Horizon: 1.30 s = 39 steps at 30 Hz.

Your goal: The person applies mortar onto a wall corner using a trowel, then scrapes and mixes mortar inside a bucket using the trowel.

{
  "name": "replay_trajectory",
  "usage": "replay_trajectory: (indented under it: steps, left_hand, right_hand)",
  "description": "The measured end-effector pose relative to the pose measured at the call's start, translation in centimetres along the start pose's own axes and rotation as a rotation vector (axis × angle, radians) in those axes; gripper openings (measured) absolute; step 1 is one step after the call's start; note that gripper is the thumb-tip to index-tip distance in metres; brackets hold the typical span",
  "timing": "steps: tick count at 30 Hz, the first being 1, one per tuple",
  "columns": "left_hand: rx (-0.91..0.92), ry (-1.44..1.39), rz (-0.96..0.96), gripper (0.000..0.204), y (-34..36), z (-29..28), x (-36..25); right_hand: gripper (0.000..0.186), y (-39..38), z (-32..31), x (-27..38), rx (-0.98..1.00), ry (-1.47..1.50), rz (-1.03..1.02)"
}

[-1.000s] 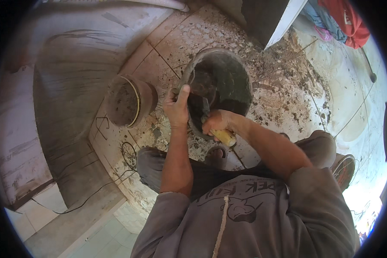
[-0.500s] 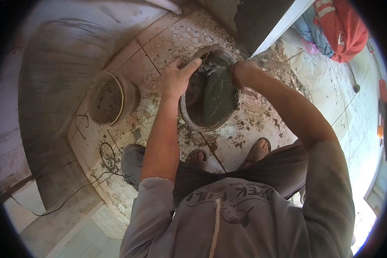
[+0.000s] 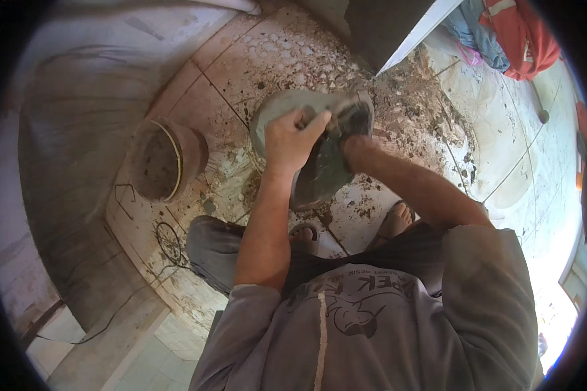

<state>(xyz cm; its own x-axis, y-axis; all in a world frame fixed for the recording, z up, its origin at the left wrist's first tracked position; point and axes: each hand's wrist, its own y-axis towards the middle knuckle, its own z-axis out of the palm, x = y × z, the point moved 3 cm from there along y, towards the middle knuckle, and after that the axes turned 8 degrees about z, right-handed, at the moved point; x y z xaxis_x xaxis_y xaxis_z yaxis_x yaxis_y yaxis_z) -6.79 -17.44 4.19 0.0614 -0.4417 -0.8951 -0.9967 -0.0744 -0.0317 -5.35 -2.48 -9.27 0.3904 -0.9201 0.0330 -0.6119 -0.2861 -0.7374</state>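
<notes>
A dirty dark bucket (image 3: pixel 323 173) is tipped between my hands, low over the tiled floor, its outline smeared by motion. Closed on its upper part is my left hand (image 3: pixel 292 140), thumb pointing right. My right hand (image 3: pixel 360 154) grips the opposite side, with its fingers partly hidden. A smooth grey-green patch (image 3: pixel 270 117) spreads past my left hand; whether it is wet mix or the bucket's wall, I cannot tell. To the left, a second bucket (image 3: pixel 192 153) with a pale rim stands apart from both hands.
Crumbs and rubble (image 3: pixel 411 98) litter the tiles beyond the bucket. A thin cable (image 3: pixel 120 309) and a bent wire (image 3: pixel 125 193) lie at the left near the wall. A white-edged panel (image 3: pixel 417 36) juts in at the top. Red cloth (image 3: pixel 522 39) lies at the upper right.
The bucket stood with its mouth facing up and grey-green wet stuff inside; now it is tipped over. Both hands have moved with it and stay on it.
</notes>
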Motion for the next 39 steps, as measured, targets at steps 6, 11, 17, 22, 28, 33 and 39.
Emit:
replay_trajectory:
  steps: [6,11,17,22,28,33,39]
  left_hand:
    - [-0.084,0.001,-0.121,0.032,-2.1,-2.2,2.7]
    - [-0.063,-0.049,-0.073,0.034,-3.2,-1.3,4.3]
    - [0.236,0.435,0.487,0.067,-6.2,-4.0,-2.6]
    - [0.114,0.361,0.326,0.059,-7.6,-3.8,1.1]
    - [0.061,0.13,0.264,0.054,-6.7,-4.7,2.2]
    - [-0.019,0.022,0.088,0.05,-6.0,-4.4,2.4]
    - [-0.241,-0.212,-0.082,0.046,-3.4,-9.5,4.2]
  right_hand:
    - [0.049,-1.9,3.8,3.7,-0.085,0.552,-0.348]
    - [0.049,0.1,7.9,6.4,-0.213,1.297,-0.438]
    - [0.03,-0.1,2.2,6.1,-0.01,0.255,-0.271]
    - [0.025,-1.7,4.2,7.8,-0.02,0.119,-0.212]
    - [0.031,-4.8,3.5,10.7,0.051,0.466,-0.175]
    - [0.026,-5.6,2.0,11.7,0.266,0.728,-0.418]
    - [0.017,-10.9,-3.4,6.1,0.551,1.146,-0.322]
